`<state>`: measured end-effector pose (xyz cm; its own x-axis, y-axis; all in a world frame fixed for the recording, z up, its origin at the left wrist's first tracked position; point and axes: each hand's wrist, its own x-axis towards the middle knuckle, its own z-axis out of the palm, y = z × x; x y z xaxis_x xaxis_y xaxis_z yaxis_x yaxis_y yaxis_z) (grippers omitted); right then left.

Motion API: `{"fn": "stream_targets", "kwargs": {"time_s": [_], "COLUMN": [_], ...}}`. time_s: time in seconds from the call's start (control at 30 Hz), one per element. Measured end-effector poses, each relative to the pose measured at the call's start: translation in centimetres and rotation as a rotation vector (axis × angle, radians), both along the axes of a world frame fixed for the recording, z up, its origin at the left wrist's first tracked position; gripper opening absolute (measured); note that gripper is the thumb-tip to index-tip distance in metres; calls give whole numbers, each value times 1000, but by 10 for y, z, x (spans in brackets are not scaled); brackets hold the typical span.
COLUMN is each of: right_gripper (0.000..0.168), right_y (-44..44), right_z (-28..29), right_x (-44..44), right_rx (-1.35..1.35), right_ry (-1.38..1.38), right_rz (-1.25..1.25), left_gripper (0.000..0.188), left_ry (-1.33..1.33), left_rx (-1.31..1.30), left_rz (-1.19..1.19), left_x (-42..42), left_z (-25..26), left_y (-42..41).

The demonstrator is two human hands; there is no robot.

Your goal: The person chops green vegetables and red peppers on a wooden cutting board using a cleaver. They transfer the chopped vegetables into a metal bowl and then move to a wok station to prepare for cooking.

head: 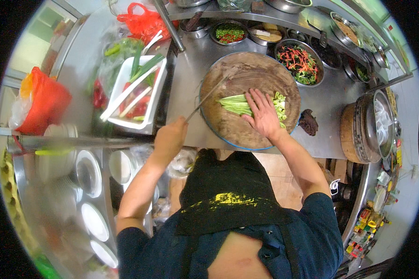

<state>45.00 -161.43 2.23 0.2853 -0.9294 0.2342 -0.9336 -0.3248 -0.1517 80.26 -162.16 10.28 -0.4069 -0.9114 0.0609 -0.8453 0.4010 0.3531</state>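
A large round wooden chopping board [230, 134] with a blue rim lies on the steel counter before me. My left hand [171, 136] is closed around the handle of a knife [207, 97], whose narrow-looking blade slants over the board's left edge, apart from the vegetables. Flat on a bunch of long light green vegetable pieces [232, 104] rests my right hand [263, 115], palm down, thumb out to the left, covering part of them. Curled short cut pieces [280, 104] lie just right of its fingers.
Bowls of chopped green and red vegetables [229, 33] and shredded vegetables [298, 62] stand behind the board. A white basin [145, 123] with leeks is at left. A dark crumpled cloth-like thing [308, 122] and stacked wooden blocks [351, 132] are at right. A steel shelf [216, 14] overhangs the back.
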Motion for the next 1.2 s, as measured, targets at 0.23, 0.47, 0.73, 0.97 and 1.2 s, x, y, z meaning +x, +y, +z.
{"fn": "stream_targets", "kwargs": {"time_s": [0.23, 0.47, 0.73, 0.97, 1.2], "right_gripper": [73, 71, 70, 71, 73], "right_y": [3, 7, 6, 9, 17], "right_z": [-11, -11, -21, -11, -16], "right_x": [3, -1, 0, -3, -4], "right_rx": [-7, -29, -43, -49, -35], "right_ry": [-4, -47, -61, -86, -68], "right_rz": [-66, -115, -134, -150, -182], "left_gripper": [18, 22, 24, 24, 23], "left_ry": [-211, -161, -156, -159, -146], "left_rx": [59, 62, 158, 158, 176], "left_rz": [-65, -107, -98, -153, -92], "left_x": [-52, -55, -84, -76, -101], "left_z": [-25, 31, -11, 9, -4], "left_y": [-9, -22, -22, -39, -13]}}
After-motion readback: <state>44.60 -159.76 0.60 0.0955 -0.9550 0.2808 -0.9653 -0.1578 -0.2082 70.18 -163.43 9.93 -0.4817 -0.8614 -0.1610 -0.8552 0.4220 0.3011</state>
